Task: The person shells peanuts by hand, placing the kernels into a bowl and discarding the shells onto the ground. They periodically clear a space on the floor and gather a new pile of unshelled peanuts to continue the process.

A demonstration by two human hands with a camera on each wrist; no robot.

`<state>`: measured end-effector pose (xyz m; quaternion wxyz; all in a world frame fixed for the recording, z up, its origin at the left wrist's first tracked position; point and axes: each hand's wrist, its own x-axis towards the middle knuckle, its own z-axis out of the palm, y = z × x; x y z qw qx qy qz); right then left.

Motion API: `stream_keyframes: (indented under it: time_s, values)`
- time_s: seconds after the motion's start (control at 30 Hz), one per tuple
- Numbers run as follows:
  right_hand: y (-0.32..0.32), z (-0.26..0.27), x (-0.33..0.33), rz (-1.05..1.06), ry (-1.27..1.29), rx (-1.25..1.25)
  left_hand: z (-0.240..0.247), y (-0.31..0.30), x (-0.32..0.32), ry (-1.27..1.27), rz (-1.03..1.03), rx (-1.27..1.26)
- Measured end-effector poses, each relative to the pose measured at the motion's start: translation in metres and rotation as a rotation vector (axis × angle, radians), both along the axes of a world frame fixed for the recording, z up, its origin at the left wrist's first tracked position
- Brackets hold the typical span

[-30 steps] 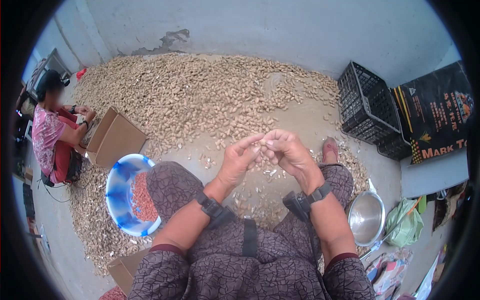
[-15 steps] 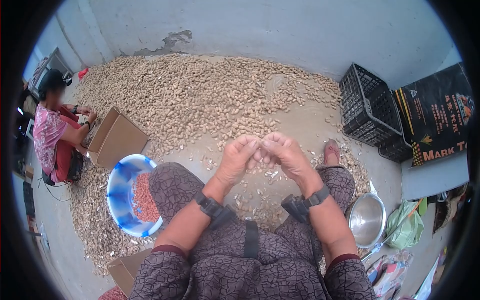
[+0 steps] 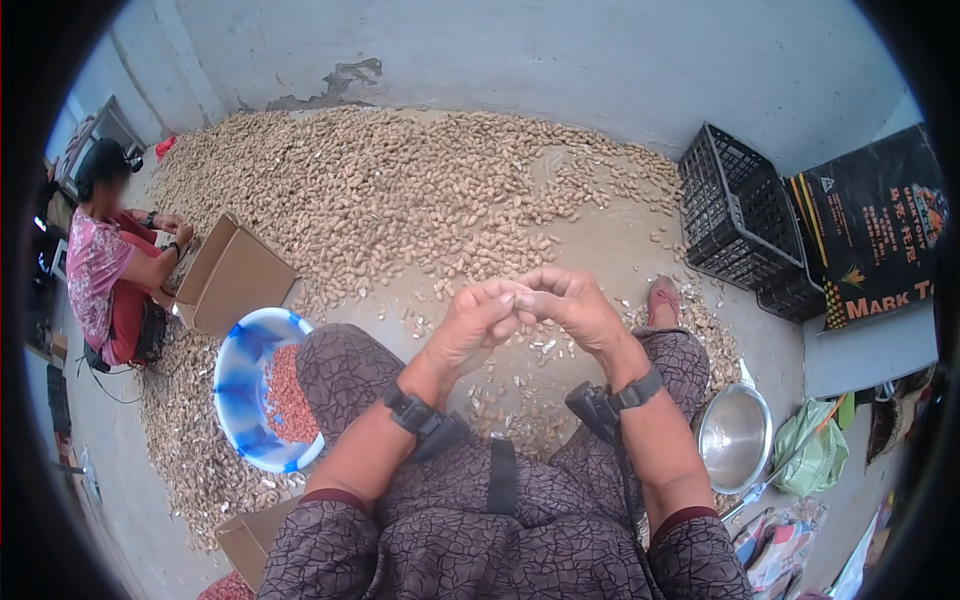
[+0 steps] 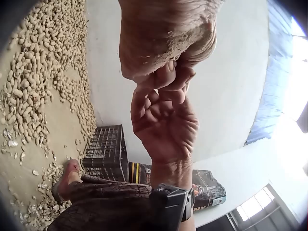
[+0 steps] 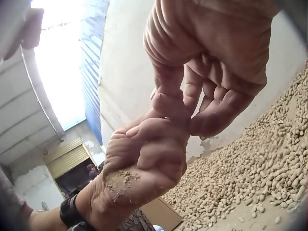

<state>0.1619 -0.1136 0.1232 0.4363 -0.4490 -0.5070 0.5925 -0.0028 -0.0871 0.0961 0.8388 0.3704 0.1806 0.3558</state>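
My left hand [image 3: 470,325] and right hand [image 3: 578,312] meet at the fingertips above the floor between my knees. Both have curled fingers, with thumbs and forefingers pinching around a peanut that the fingers now hide. Dusty crumbs cling to the heel of the left hand [image 5: 130,180] in the right wrist view. From the left wrist, the right hand [image 4: 166,132] shows palm side, its fingertips against the left ones. Beyond the hands spreads a heap of unshelled peanuts [image 3: 390,190]. Broken shells [image 3: 515,415] lie below them.
By my left knee stands a blue-and-white basin [image 3: 228,390] with reddish peanut kernels [image 3: 290,400]. A carton [image 3: 240,280] is behind it, near another person [image 3: 100,265] crouching. On the right are a black crate [image 3: 710,200], a metal bowl [image 3: 733,440] and a green bag [image 3: 812,455].
A peanut showed between the fingertips a second ago; now the fingers cover it. The right thumb has moved across onto the left fingertips. The arms have barely moved.
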Motion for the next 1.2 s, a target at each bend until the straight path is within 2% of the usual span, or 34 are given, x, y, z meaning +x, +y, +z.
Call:
stream_keyframes:
  time_s: [0.17,0.33,0.47,0.53,0.7,0.77,0.8,0.87,0.93,1.2]
  values:
    - [-0.003,0.004,-0.003,0.061,0.101,0.014,0.007,-0.003,0.001,-0.042,0.002,-0.006]
    - [-0.003,0.005,-0.004,0.111,0.135,-0.014,0.009,-0.007,0.003,0.088,0.009,-0.012]
    - [-0.004,0.001,-0.006,0.147,0.15,-0.056,0.008,-0.009,0.006,0.095,-0.023,-0.026]
    - [-0.005,0.001,-0.008,0.146,0.172,-0.067,0.011,-0.012,0.007,0.137,0.02,0.045]
    - [-0.007,0.008,-0.009,0.176,0.212,-0.099,0.011,-0.013,0.003,0.083,0.028,0.031]
    - [-0.008,0.011,-0.012,0.152,0.225,-0.094,0.011,-0.014,0.002,0.073,0.024,0.029]
    - [-0.007,0.008,-0.011,0.152,0.225,-0.093,0.008,-0.015,0.002,0.092,0.043,0.11]
    - [-0.004,0.0,-0.009,0.103,0.077,0.024,0.007,-0.017,0.002,0.111,0.063,0.19]
    - [-0.007,0.004,-0.013,0.073,0.068,0.04,0.01,-0.019,0.004,0.137,0.108,0.221]
    - [-0.008,0.001,-0.02,-0.027,0.009,0.116,0.011,-0.022,0.004,0.097,0.127,0.122]
